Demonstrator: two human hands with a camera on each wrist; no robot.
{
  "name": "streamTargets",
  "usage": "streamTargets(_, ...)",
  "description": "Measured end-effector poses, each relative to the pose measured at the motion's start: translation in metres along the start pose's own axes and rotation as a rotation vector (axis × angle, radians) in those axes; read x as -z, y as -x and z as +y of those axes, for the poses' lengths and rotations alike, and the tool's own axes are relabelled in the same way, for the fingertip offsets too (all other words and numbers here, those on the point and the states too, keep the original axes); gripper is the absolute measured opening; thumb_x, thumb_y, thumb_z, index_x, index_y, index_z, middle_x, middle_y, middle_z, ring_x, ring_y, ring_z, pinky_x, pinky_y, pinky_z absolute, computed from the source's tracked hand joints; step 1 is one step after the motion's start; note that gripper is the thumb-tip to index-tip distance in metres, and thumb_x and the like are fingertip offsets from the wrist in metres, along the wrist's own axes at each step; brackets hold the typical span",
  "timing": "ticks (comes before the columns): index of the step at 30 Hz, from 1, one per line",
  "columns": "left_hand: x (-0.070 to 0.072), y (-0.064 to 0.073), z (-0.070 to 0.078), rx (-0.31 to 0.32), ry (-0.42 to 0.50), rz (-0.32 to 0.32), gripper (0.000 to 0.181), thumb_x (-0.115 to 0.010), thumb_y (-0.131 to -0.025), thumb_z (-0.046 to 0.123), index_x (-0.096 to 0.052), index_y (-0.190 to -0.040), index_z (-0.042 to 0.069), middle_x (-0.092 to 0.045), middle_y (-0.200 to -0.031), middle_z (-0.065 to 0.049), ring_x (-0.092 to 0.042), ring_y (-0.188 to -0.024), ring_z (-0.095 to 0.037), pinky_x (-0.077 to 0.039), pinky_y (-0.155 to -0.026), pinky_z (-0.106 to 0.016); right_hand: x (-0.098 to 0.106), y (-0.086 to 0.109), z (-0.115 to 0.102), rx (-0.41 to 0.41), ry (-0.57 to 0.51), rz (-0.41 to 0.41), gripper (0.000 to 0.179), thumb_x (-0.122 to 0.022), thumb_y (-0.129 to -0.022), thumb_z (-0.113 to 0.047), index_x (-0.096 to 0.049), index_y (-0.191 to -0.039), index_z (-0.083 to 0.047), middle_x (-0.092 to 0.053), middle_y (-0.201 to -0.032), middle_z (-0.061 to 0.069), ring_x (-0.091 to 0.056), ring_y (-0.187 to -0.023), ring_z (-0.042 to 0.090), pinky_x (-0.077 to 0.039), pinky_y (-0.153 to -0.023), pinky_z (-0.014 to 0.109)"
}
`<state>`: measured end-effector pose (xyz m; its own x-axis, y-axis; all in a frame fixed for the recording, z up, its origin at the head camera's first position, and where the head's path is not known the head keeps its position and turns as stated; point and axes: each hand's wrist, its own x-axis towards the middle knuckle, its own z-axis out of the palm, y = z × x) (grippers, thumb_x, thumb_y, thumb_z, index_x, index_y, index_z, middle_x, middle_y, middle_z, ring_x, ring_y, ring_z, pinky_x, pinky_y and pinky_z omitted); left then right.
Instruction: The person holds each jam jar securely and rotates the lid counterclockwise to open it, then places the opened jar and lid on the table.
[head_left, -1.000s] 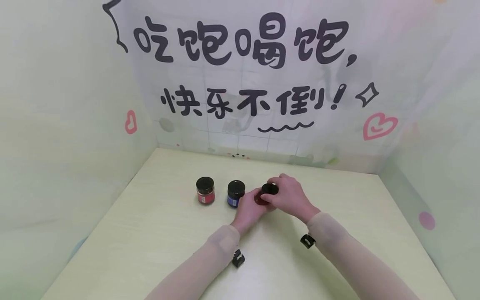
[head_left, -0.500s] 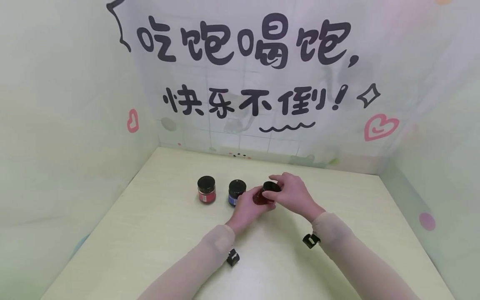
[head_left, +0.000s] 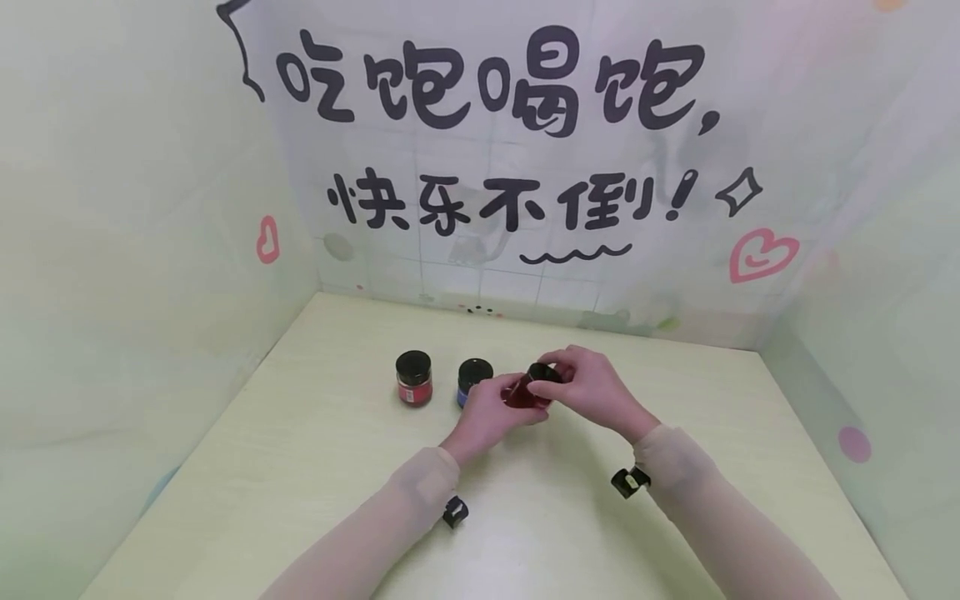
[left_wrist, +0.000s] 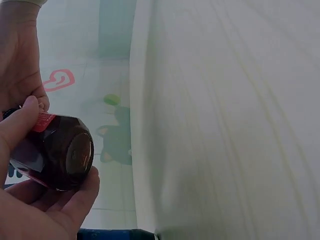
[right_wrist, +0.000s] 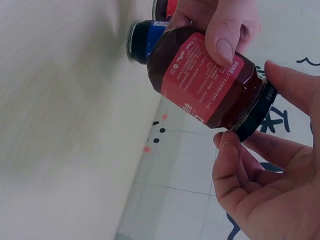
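A small jar of dark red jam (head_left: 525, 392) is held above the pale wooden table (head_left: 315, 467), lifted clear of the surface and tilted so that its lid end points towards the right hand. The glass body is gripped by the left hand (head_left: 487, 412), with the fingers curled beneath it and the thumb laid across the red label (right_wrist: 207, 77), as is shown clearly in the right wrist view. In the left wrist view the rounded base of the jar (left_wrist: 70, 155) is seen cradled between the thumb and the curled fingers of that hand (left_wrist: 35, 200). The black lid (right_wrist: 256, 114) is pinched at its rim by the fingertips and thumb of the right hand (head_left: 588, 387), which is closed around it from the far side; whether the lid is tight or loosened cannot be told. Two further jars are left standing upright on the table to the left of the hands: a blue-labelled jar with a black lid (head_left: 472, 379), just beside the left hand and partly hidden by it, and a red-labelled jar with a black lid (head_left: 414, 379), a little further left and apart from the blue one. A white backdrop printed with large black characters and pink hearts (head_left: 495, 125) is seen behind the table.
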<state>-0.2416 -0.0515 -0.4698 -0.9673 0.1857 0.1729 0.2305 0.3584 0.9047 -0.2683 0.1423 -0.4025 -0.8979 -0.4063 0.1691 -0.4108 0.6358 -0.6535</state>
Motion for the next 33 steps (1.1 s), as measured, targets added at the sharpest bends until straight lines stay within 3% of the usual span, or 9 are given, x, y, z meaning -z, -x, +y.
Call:
streamTargets(8, 0.010, 0.003, 0.006, -0.072, -0.068, -0.008, 0.049, -0.089, -0.075, 0.042, -0.072, -0.119, 0.028, -0.069, -0.110, 0.012, -0.061, -0.099, -0.011, -0.051, -0.086, -0.033, 0.001, 0.003, 0.002, 0.031, -0.044, -0.032, 0.037, -0.080, -0.086, -0.040, -0.071, -0.115, -0.020, -0.065, -0.090, -0.003, -0.062, -0.079, 0.019, -0.052, -0.069, 0.038)
streamTargets(15, 0.016, 0.005, 0.012, -0.080, -0.117, -0.009, 0.050, -0.089, -0.075, 0.041, -0.072, -0.120, 0.028, -0.069, -0.104, 0.012, -0.061, -0.098, -0.011, -0.053, -0.083, -0.031, 0.004, 0.005, -0.001, 0.067, -0.063, -0.025, 0.030, -0.078, -0.088, -0.035, -0.071, -0.114, -0.022, -0.064, -0.092, -0.003, -0.062, -0.079, 0.019, -0.051, -0.069, 0.039)
streamTargets(27, 0.027, 0.010, 0.014, -0.126, -0.122, 0.016, 0.037, -0.092, -0.069, 0.045, -0.075, -0.098, 0.032, -0.070, -0.090, 0.018, -0.065, -0.086, -0.005, -0.055, -0.075, -0.027, 0.002, 0.010, -0.007, 0.164, -0.148, -0.071, 0.031, -0.076, -0.092, -0.028, -0.070, -0.120, -0.018, -0.058, -0.093, 0.000, -0.056, -0.079, 0.021, -0.048, -0.067, 0.033)
streamTargets(33, 0.031, 0.014, 0.017, -0.104, -0.019, -0.024, 0.034, -0.093, -0.068, 0.039, -0.076, -0.097, 0.033, -0.072, -0.090, 0.014, -0.069, -0.084, -0.008, -0.057, -0.073, -0.030, 0.003, 0.013, -0.009, 0.250, -0.159, -0.076, 0.035, -0.077, -0.091, -0.024, -0.069, -0.124, -0.015, -0.055, -0.092, 0.003, -0.053, -0.081, 0.019, -0.046, -0.071, 0.031)
